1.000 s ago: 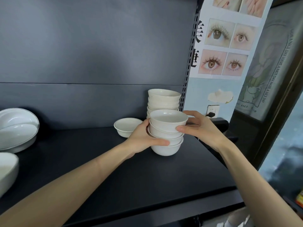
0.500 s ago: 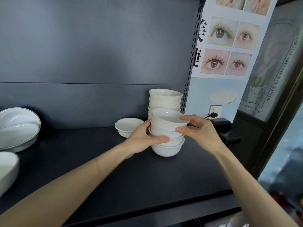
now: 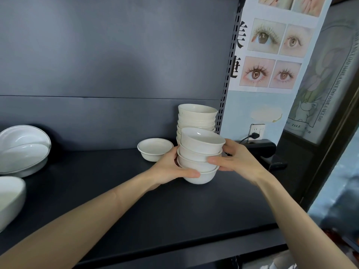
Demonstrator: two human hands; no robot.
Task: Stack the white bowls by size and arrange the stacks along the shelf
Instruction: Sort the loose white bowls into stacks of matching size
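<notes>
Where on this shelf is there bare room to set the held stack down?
The widest bare patch of shelf lies between the large bowls at the left end and the single small bowl; the front strip under the forearms is bare too. The right rear corner is crowded: the tall stack stands just behind the held stack, gripped by left hand and right hand.

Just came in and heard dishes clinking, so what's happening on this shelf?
A person is stacking white ceramic bowls on the dark shelf. Both hands, left hand and right hand, hold the front stack of small white bowls, whose top bowl sits tilted. A taller cream stack stands behind; a single shallow white bowl sits beside it.
</notes>
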